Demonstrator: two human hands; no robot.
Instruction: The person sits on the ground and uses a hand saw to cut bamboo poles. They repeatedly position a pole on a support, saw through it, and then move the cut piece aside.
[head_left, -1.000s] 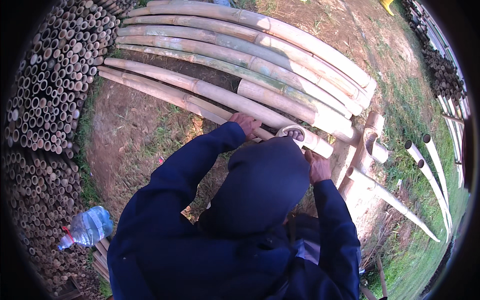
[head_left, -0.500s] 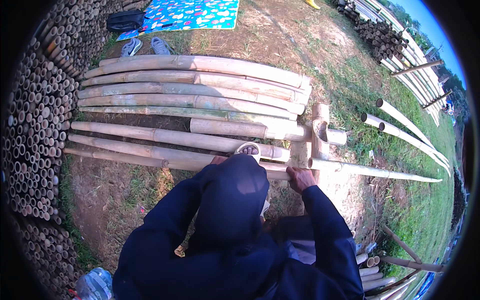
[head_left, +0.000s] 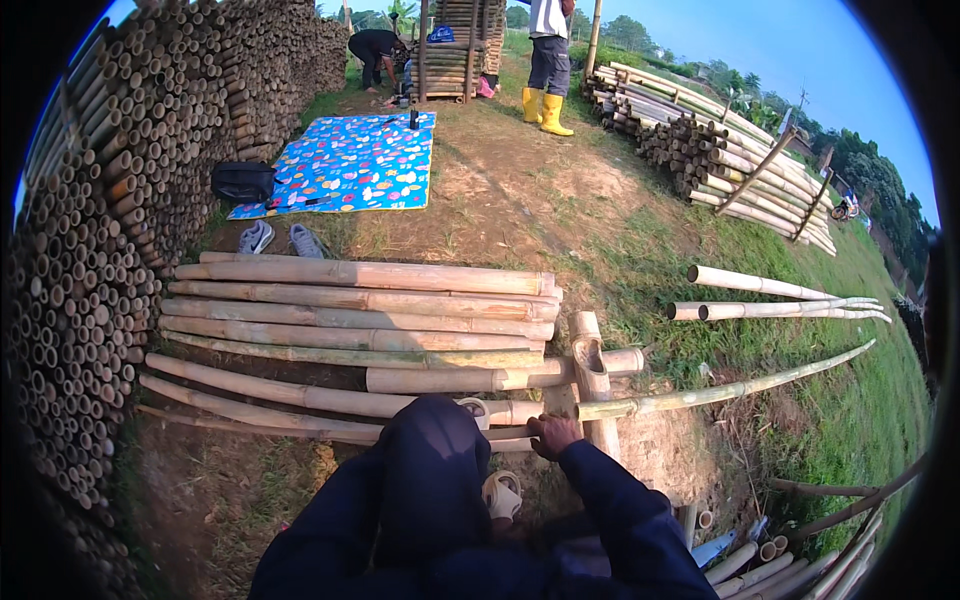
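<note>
On bamboo (head_left: 508, 434), right fingers (head_left: 541, 438) seem clamped (left hand hidden); black bag (head_left: 243, 182), contents unseen.

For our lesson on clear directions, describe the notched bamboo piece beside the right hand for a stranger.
Find the row of long bamboo poles left of centre, then follow it rightward, just past the right hand. The notched bamboo piece is the short one running crosswise to those poles, with an opening cut into it.

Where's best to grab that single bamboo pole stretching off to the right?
Probably grip the pole around its left end, from above: it is round, its upper side is exposed, and that end lies closest to the right hand.
</note>
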